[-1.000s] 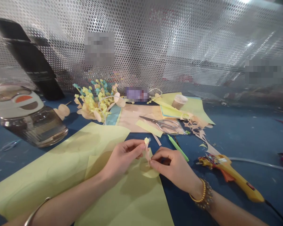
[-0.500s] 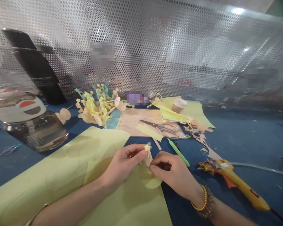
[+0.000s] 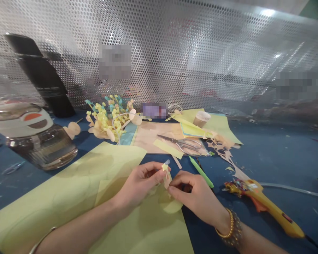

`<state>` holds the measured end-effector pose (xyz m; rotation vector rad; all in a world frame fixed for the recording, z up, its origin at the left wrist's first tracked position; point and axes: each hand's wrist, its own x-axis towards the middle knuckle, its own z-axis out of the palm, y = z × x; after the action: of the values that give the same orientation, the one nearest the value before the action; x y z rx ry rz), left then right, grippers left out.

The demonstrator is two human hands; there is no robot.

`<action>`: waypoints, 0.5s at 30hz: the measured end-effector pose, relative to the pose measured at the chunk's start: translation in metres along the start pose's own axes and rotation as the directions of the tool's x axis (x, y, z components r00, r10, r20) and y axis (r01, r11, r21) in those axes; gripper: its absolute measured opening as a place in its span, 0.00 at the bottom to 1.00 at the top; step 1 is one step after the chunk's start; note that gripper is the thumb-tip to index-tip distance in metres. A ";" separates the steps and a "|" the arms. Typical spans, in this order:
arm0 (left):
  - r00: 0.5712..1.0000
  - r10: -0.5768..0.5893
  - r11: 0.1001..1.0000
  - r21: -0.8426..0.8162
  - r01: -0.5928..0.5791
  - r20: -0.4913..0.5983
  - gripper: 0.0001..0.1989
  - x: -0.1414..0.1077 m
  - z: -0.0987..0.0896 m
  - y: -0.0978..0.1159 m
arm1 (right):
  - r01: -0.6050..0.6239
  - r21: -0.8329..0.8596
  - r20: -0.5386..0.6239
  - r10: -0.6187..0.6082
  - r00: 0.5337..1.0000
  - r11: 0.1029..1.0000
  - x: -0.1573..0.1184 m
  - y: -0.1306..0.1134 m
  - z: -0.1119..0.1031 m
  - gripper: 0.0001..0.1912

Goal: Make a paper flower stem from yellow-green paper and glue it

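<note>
My left hand (image 3: 144, 181) pinches a small yellow paper blossom (image 3: 164, 167) between thumb and forefinger. A short translucent tip (image 3: 168, 162) shows just behind it; I cannot tell what it is. Below the blossom hangs a narrow pale paper piece (image 3: 167, 180), whose right edge meets the closed fingertips of my right hand (image 3: 192, 190). A rounded yellow paper piece (image 3: 172, 206) lies under the fingers, partly hidden. Large yellow paper sheets (image 3: 113, 162) spread beneath my left forearm.
A yellow glue gun (image 3: 275, 208) lies at the right, a green pen-like tool (image 3: 201, 171) nearer my right hand. Scissors (image 3: 185, 145) rest on a pale board (image 3: 145, 135). At the left stand paper flowers (image 3: 104, 118), a clear bottle (image 3: 42, 150) and a black bottle (image 3: 43, 77).
The yellow blossom has turned and shifted slightly left in my left fingers. Both hands keep nearly the same place and grip.
</note>
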<state>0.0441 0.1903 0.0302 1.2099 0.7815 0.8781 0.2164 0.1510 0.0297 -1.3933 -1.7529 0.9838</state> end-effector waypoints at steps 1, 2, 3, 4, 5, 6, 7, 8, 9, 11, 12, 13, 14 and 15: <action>1.000 0.001 1.000 0.004 -0.001 -0.005 0.09 0.000 0.000 0.000 | -0.001 0.005 -0.001 0.001 1.000 1.000 0.000 0.000 0.000 0.05; 1.000 0.001 1.000 0.002 -0.001 -0.011 0.09 0.000 -0.001 0.000 | -0.003 0.010 -0.002 0.003 1.000 1.000 0.000 0.000 0.000 0.05; 1.000 -0.002 1.000 -0.003 0.002 -0.017 0.10 0.000 -0.001 0.001 | -0.005 0.012 -0.002 0.005 1.000 1.000 0.000 0.000 0.000 0.05; 1.000 -0.007 1.000 -0.012 0.007 -0.023 0.11 0.000 -0.001 0.001 | -0.006 0.013 -0.003 0.006 1.000 1.000 0.000 0.000 0.000 0.06; 0.999 -0.015 1.000 -0.019 0.015 -0.028 0.13 0.000 -0.002 0.001 | -0.008 0.013 -0.005 0.008 1.000 1.000 0.000 -0.001 0.000 0.06; 0.999 -0.025 0.999 -0.023 0.024 -0.032 0.14 -0.001 -0.002 0.001 | -0.010 0.012 -0.009 0.010 1.000 1.000 0.000 -0.001 0.000 0.06; 0.999 -0.038 0.999 -0.021 0.037 -0.035 0.15 -0.001 -0.002 0.001 | -0.010 0.010 -0.014 0.010 1.000 1.000 0.000 0.000 0.000 0.05; 0.998 -0.049 0.999 -0.013 0.048 -0.040 0.16 -0.001 -0.002 0.001 | -0.008 0.008 -0.019 0.008 1.000 1.000 0.001 0.000 0.000 0.05; 0.997 -0.055 0.999 -0.005 0.054 -0.047 0.16 -0.001 -0.002 0.001 | -0.005 0.004 -0.023 0.005 1.000 1.000 0.001 0.000 0.000 0.05; 0.997 -0.043 0.999 0.008 0.044 -0.063 0.15 0.000 -0.002 0.001 | 0.003 -0.006 -0.027 -0.003 1.000 1.000 0.001 0.000 0.001 0.05; 0.997 -0.026 1.000 0.015 0.027 -0.071 0.14 0.000 -0.002 0.002 | 0.008 -0.010 -0.029 -0.009 1.000 1.000 0.001 0.000 0.001 0.05; 0.997 -0.006 1.000 0.023 0.007 -0.080 0.13 0.001 -0.001 0.002 | 0.013 -0.014 -0.031 -0.013 0.999 1.000 0.001 0.000 0.001 0.05; 0.996 0.014 0.999 0.035 -0.011 -0.089 0.12 0.001 -0.001 0.003 | 0.015 -0.017 -0.032 -0.015 0.999 1.000 0.001 0.000 0.002 0.05; 0.995 0.028 0.998 0.051 -0.023 -0.098 0.12 0.001 0.000 0.004 | 0.016 -0.019 -0.032 -0.017 0.999 1.000 0.001 0.000 0.002 0.05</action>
<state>0.0439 0.1917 0.0336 1.2298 0.8736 0.9498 0.2146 0.1513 0.0289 -1.3969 -1.7517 0.9339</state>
